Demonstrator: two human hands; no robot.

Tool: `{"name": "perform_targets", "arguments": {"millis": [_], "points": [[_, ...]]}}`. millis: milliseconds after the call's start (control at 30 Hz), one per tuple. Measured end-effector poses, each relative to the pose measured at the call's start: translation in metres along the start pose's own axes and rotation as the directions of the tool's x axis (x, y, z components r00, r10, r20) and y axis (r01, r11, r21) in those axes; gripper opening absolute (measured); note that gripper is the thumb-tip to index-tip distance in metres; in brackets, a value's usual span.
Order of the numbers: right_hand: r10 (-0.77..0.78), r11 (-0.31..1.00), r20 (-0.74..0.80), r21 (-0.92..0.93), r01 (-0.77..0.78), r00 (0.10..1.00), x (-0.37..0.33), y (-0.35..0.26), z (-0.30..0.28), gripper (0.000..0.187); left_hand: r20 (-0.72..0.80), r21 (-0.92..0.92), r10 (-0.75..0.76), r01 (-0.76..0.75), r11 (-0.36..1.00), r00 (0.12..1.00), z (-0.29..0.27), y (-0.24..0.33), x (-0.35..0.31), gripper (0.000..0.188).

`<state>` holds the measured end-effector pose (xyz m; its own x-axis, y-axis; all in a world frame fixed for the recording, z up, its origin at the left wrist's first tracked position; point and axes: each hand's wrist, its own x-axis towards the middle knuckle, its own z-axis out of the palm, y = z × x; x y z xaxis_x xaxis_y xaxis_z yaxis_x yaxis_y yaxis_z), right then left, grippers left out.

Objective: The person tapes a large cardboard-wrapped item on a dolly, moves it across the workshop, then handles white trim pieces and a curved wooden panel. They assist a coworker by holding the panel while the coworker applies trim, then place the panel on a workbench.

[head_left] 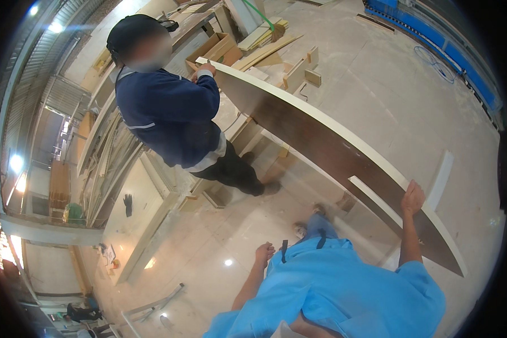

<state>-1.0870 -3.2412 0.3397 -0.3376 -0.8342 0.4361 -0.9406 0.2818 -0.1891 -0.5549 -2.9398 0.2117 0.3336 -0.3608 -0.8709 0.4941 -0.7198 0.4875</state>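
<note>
A long dark brown wooden panel with a pale edge stands on its side, stretching from the far middle to the near right. My right hand is closed over its upper edge near the right end. My left hand hangs at my waist, apart from the panel, its fingers loosely curled with nothing seen in them. At the far end, a person in a dark blue jacket and black cap grips the same panel. A narrow pale strip lies along the panel's brown face, close to my right hand.
Left of the person stands a pale worktable with a dark glove on it. Cardboard boxes and wood offcuts lie behind the panel. A blue machine is at the far right; a metal frame sits at lower left.
</note>
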Motion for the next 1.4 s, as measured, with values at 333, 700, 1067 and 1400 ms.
{"name": "perform_targets", "arguments": {"millis": [333,700,1067,1400], "points": [[-0.016,1.0,-0.032,0.019,0.016,0.999,0.001,0.002,0.003,0.044,-0.013,0.023,-0.007,0.007,1.0,1.0,-0.011,-0.009,0.002,0.038],[-0.001,1.0,-0.026,0.012,0.002,1.0,-0.001,0.0,0.001,0.044,0.031,0.026,0.001,-0.002,1.0,1.0,-0.008,0.003,0.007,0.04],[-0.042,0.998,-0.024,0.052,0.043,0.999,-0.005,0.004,-0.001,0.045,0.001,0.013,-0.045,0.045,0.999,0.999,-0.009,-0.003,0.01,0.035],[0.624,0.564,-0.059,0.725,-0.396,0.779,0.148,0.186,-0.07,0.044,0.0,-0.022,-0.037,0.037,0.999,0.999,-0.015,-0.009,0.023,0.032]]}}
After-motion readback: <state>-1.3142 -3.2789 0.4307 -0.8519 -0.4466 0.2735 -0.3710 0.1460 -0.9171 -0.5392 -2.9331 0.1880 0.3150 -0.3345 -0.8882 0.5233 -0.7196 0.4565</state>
